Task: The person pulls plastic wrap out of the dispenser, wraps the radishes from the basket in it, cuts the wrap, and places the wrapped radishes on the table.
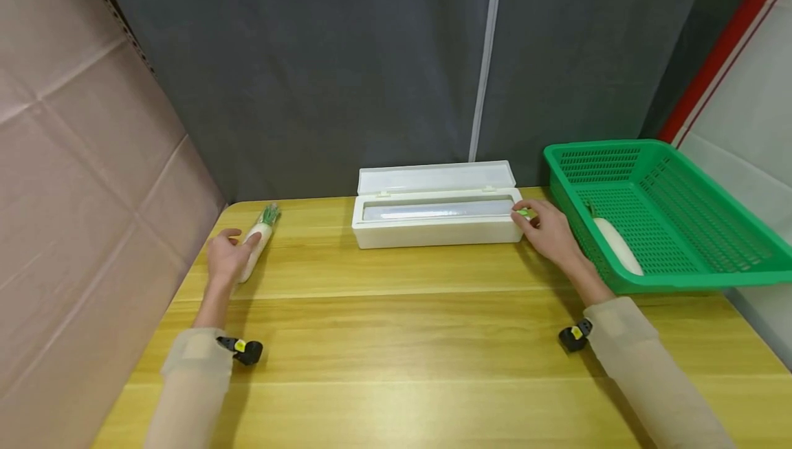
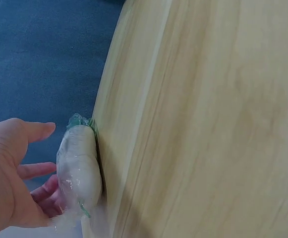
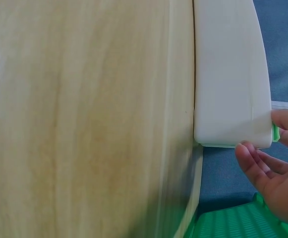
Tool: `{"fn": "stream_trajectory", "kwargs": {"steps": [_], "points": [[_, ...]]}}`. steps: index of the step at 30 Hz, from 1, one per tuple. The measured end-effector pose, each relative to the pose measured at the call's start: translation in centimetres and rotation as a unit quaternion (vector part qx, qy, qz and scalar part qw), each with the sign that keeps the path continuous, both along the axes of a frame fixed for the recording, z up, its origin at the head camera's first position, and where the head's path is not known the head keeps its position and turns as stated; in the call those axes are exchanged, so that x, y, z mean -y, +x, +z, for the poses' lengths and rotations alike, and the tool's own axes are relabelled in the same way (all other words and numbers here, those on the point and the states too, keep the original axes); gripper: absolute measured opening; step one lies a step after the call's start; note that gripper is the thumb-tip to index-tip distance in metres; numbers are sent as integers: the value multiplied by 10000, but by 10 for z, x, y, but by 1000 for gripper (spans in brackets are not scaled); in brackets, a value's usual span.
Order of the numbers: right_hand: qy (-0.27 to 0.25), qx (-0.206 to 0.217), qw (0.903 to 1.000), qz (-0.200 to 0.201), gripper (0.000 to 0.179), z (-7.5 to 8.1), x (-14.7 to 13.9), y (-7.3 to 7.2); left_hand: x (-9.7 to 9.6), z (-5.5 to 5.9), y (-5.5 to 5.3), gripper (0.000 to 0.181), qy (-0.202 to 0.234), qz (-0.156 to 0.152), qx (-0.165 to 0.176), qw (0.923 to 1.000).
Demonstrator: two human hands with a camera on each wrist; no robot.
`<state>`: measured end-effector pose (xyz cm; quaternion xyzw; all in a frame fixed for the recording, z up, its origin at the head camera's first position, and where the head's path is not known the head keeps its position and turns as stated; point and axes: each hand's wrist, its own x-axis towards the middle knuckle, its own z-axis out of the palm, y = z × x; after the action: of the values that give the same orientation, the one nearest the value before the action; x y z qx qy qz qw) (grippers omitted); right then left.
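My left hand (image 1: 229,255) is beside a white radish (image 1: 258,243) in clear film with green leaves at its top, lying on the table's left. In the left wrist view, the thumb stands away from the wrapped radish (image 2: 79,166) while the other fingers are close along its side. At the right end of a white cling film dispenser (image 1: 433,232), my right hand (image 1: 547,229) pinches a small green slide cutter (image 1: 524,213) between thumb and finger. The dispenser's lid (image 1: 436,177) is tipped back, and a film roll (image 1: 439,210) shows inside.
A green plastic basket (image 1: 693,282) stands at the table's right, holding an unwrapped white radish (image 1: 619,246). A dark cloth (image 1: 309,78) hangs behind the wooden table (image 1: 383,346), and a pale pink sheet (image 1: 80,194) hangs along the left.
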<state>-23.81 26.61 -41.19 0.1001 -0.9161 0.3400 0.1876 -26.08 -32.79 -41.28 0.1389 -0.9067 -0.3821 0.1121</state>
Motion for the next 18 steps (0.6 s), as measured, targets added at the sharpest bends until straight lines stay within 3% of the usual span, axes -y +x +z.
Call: {"fn": "stream_trajectory", "kwargs": {"steps": [7, 13, 18], "points": [[69, -7, 10000, -19, 23, -1, -1, -2, -5, 3, 2, 56, -473, -60, -330, 9983], [120, -9, 9999, -42, 23, 1, -1, -3, -18, 4, 5, 46, -1232, -23, -839, 9888], [148, -25, 9999, -41, 22, 2, -1, -3, -29, 1, 5, 41, -1181, -34, -972, 9882]]}}
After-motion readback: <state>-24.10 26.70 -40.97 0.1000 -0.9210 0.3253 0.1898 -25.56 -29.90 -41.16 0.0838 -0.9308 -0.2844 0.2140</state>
